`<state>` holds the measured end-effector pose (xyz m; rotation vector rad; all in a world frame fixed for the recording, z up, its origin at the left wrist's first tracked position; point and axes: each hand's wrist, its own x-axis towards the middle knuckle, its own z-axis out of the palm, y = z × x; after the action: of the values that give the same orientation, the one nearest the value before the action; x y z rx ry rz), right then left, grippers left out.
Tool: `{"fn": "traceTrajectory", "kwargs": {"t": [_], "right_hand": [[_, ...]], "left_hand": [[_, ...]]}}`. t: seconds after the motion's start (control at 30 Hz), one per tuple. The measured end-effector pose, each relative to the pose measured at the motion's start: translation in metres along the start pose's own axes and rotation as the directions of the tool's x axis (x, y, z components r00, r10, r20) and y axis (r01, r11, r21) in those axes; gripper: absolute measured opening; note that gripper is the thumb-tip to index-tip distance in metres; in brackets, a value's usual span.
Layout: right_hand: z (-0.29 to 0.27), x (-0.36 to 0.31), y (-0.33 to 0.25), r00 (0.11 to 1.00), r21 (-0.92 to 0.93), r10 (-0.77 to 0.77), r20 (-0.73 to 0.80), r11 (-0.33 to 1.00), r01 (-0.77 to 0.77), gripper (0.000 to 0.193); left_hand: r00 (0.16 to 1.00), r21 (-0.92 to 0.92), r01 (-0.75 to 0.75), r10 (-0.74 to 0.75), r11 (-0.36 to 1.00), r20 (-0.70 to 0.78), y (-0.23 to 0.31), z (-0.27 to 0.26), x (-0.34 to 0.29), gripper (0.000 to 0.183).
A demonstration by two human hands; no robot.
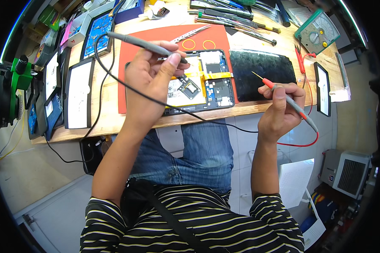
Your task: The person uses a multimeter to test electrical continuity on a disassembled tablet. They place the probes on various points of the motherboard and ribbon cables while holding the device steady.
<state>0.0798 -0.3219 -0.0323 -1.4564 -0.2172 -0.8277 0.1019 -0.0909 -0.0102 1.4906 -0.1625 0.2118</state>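
Opened black-rimmed tablet (215,86) lying flat on an orange-red rectangular mat (135,38), right around the middle of the wooden workbench (247,109). Inside it, a flat orange-yellow ribbon cable (218,76) running out to the right edge, a blue circuit board (210,96) down the right part, and a small dark square piece with a pale centre (189,88) on the left part.

Bare left hand (150,80) raised over the tablet's left side, with a slim grey test probe (143,44) pinched snugly between thumb and fingers, front end pointing right. Can't tell if touching anything inside. Thin black lead (185,110) looping off its back end, then passing in front of the left wrist and off to the right.

Just right of the tablet, a glossy black rectangular panel (261,63). Bare right hand (285,101) at its near right corner, narrow grip on a red-and-grey test probe (297,109), metal tip over the panel. Can't tell if touching there either.

Farther out: silver tweezers (192,33) and two thin yellow rings (188,39) on the far part of the mat, long-handled tools (236,25) beyond, and a green-framed dial meter (318,33) at far right.
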Motion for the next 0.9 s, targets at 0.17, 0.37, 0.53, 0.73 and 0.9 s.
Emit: {"fn": "traceTrajectory", "kwargs": {"t": [0.17, 0.37, 0.53, 0.73, 0.9], "right_hand": [[0.006, -0.002, 0.005, 0.999, 0.008, 0.02, 0.047, 1.0, -0.021, 0.013], [0.003, -0.004, 0.017, 0.994, 0.071, -0.065, 0.084, 0.996, 0.059, 0.015], [-0.001, -0.004, 0.02, 0.996, 0.071, -0.042, 0.084, 0.997, 0.036, 0.017], [-0.002, -0.002, 0.02, 0.992, 0.052, -0.027, 0.126, 0.998, 0.021, 0.021], [-0.002, -0.002, 0.017, 0.993, 0.053, 0.004, 0.12, 0.999, -0.01, 0.02]], "left_hand": [[0.995, 0.023, 0.097, -0.098, 0.995, 0.024, -0.003, 0.004, 0.025, 0.023], [0.979, 0.047, 0.164, -0.168, 0.985, 0.115, -0.007, 0.003, 0.047, 0.021], [0.967, 0.176, 0.129, -0.163, 0.976, 0.195, -0.011, -0.001, 0.057, 0.026], [0.976, 0.127, 0.131, -0.151, 0.983, 0.16, -0.015, 0.003, 0.054, 0.022], [0.975, 0.158, 0.148, -0.171, 0.976, 0.143, -0.015, 0.004, 0.052, 0.022]]}}
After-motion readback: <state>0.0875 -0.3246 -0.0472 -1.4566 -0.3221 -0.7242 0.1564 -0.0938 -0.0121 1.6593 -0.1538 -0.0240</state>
